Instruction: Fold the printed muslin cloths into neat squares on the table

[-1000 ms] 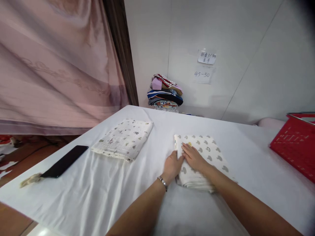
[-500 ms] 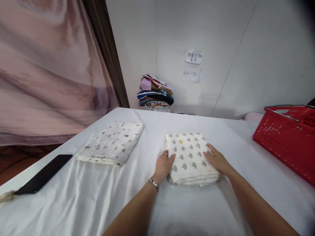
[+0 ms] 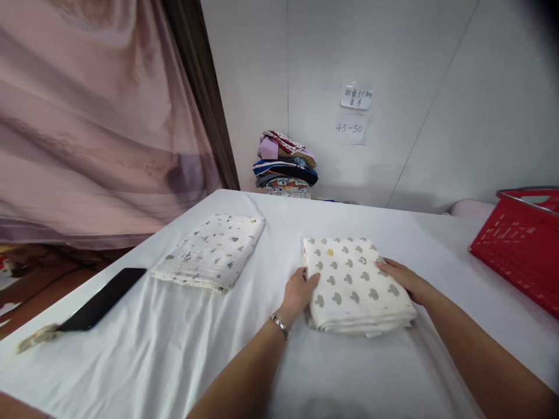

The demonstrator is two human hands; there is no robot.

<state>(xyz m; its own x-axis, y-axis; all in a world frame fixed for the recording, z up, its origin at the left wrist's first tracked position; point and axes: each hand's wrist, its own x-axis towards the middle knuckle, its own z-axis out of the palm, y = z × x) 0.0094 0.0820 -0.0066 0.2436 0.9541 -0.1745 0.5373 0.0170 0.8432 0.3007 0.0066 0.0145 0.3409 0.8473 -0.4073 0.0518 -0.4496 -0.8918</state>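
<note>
Two flat hands bracket a folded mouse-print cloth (image 3: 354, 283), which lies to the right of the folded animal-print cloth (image 3: 212, 250), well apart. The left hand (image 3: 299, 288), fingers together, rests on its left edge. The right hand (image 3: 404, 278), fingers extended, rests on its right edge.

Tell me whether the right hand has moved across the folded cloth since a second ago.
Yes. The right hand slid rightward over the grey-patterned folded cloth, from beside the left hand at its left edge to its right edge.
</note>
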